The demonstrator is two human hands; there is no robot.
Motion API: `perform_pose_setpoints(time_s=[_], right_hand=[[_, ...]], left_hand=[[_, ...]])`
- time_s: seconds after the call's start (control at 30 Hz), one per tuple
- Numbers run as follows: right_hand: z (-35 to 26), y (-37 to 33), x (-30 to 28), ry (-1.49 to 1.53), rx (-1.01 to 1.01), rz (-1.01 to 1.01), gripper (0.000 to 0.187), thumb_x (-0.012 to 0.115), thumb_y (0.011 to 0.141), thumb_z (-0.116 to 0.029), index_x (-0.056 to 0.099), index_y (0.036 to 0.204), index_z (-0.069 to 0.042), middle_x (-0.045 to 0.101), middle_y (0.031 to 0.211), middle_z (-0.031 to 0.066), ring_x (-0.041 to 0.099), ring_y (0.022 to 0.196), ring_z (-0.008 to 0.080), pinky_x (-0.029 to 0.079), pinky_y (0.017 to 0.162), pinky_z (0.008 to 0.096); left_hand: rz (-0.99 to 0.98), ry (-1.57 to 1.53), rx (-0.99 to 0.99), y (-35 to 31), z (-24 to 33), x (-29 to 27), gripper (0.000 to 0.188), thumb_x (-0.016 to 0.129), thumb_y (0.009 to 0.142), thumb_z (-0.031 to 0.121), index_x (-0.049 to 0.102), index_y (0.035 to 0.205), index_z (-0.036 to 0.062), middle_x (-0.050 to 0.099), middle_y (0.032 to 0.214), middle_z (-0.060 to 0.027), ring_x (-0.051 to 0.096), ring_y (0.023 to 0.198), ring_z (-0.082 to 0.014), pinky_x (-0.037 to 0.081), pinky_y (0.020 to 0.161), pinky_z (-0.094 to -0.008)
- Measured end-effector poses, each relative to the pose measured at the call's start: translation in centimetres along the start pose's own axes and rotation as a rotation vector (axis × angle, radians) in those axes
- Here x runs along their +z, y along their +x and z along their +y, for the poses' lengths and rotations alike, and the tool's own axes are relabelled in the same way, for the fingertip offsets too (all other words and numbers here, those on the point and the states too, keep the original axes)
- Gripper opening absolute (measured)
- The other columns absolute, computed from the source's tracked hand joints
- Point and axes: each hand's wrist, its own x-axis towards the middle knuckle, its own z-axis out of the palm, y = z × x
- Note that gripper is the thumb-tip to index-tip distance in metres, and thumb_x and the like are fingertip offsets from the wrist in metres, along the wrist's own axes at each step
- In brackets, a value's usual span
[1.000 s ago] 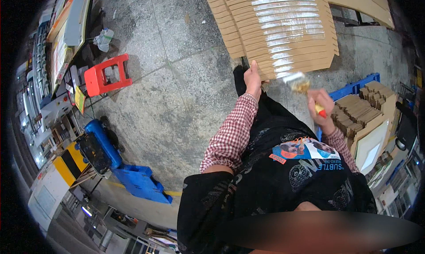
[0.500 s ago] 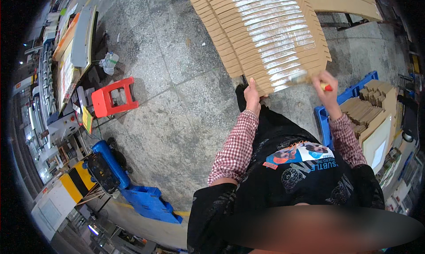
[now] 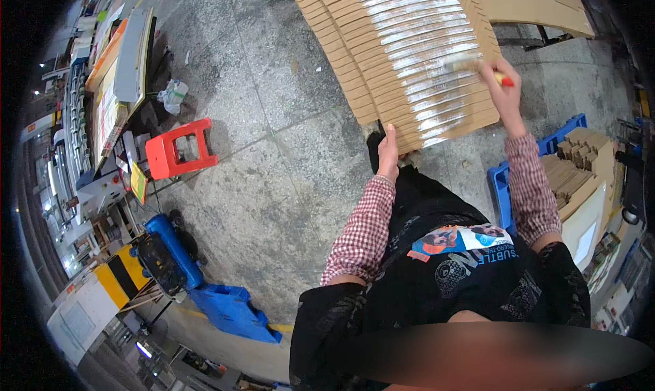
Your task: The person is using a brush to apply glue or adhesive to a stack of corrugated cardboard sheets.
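Fanned, overlapping brown cardboard sheets (image 3: 341, 43) stretch away in front of me, with a wet-looking white coating (image 3: 417, 36) in a band across their edges. My right hand (image 3: 503, 94) is closed around the handle of a flat paintbrush (image 3: 465, 62), whose handle end is yellow and red. The bristles lie on the white band, toward its right side. At the near left corner of the sheets, my left hand (image 3: 388, 154) grips the cardboard edge; its thumb points up and the other fingers are mostly hidden beneath.
Beyond at the right lies another large cardboard sheet (image 3: 532, 6) on a dark frame. Stacked cardboard pieces (image 3: 570, 173) stand by a blue pallet (image 3: 501, 190) on my right. A red plastic stool (image 3: 161, 156) and a blue pallet (image 3: 232, 310) are on the left.
My right hand has carried the paintbrush away from me, from the near end of the white band to farther along it. The left hand stays at the near left corner.
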Motion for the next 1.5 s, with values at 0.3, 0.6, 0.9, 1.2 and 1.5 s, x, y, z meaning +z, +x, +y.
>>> perform_pose_setpoints(time_s=[0.3,0.6,0.9,1.2,1.5], right_hand=[[-1.1,-10.6,0.7,-0.276,-0.219,-0.327,0.005,0.059,0.078,-0.002,0.056,0.074,0.000,0.052,0.065,0.0093,0.051,0.058,0.0203,0.040,0.053,0.0313],[-2.3,-6.7,4.5,-0.121,-0.251,-0.182,0.010,0.060,0.078,-0.001,0.053,0.071,0.002,0.050,0.065,0.0080,0.051,0.061,0.0177,0.038,0.055,0.0272],[1.3,-4.4,-3.1,-0.004,-0.079,-0.018,0.008,0.062,0.080,-0.006,0.059,0.077,0.001,0.059,0.073,0.0046,0.054,0.066,0.0095,0.042,0.061,0.0244],[4.0,-8.1,-7.9,-0.115,0.050,-0.102,0.010,0.060,0.081,-0.004,0.056,0.075,0.002,0.052,0.068,0.0014,0.051,0.067,0.0092,0.040,0.059,0.0233],[5.6,-3.1,-6.7,0.042,0.018,0.063,0.013,0.061,0.081,-0.005,0.053,0.072,0.001,0.050,0.067,-0.0012,0.049,0.064,0.0074,0.038,0.058,0.0209]], left_hand=[[-0.040,0.093,0.045,0.3,1.2,0.4,0.068,0.040,0.092,0.050,0.042,0.124,-0.0094,0.053,0.120,-0.0163,0.051,0.109,-0.0226,0.040,0.092,-0.0321],[0.065,0.101,0.132,1.1,0.2,0.3,0.058,0.043,0.093,0.046,0.055,0.110,-0.0075,0.062,0.100,-0.0112,0.060,0.088,-0.0173,0.047,0.075,-0.0303],[-0.017,0.056,0.051,3.1,-1.5,-0.5,0.064,0.041,0.091,0.051,0.045,0.121,-0.0064,0.059,0.109,-0.0155,0.062,0.090,-0.0231,0.054,0.071,-0.0334],[-0.049,0.045,0.032,3.4,-1.9,-0.7,0.066,0.040,0.090,0.054,0.045,0.120,-0.0040,0.060,0.105,-0.0136,0.064,0.087,-0.0233,0.055,0.060,-0.0350],[-0.044,0.072,0.032,3.7,-2.1,-0.8,0.063,0.042,0.088,0.057,0.047,0.116,0.0008,0.063,0.096,-0.0116,0.065,0.076,-0.0219,0.054,0.052,-0.0343]])
